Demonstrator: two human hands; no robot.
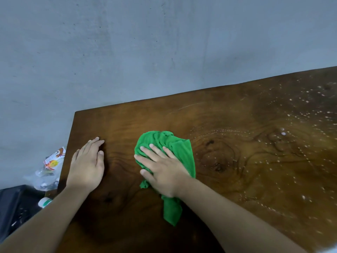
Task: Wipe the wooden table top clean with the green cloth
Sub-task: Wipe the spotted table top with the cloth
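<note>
A dark wooden table top fills the lower right of the head view. The green cloth lies bunched on it near the middle, one tail trailing toward me. My right hand presses flat on the cloth with fingers spread, pointing up and left. My left hand rests palm down on the bare wood near the table's left edge, holding nothing. White droplets and specks dot the wood to the right of the cloth.
A grey wall runs behind the table. Left of the table, on the floor, lie a clear plastic bag with a colourful label, a small white and green bottle and a dark bin or box.
</note>
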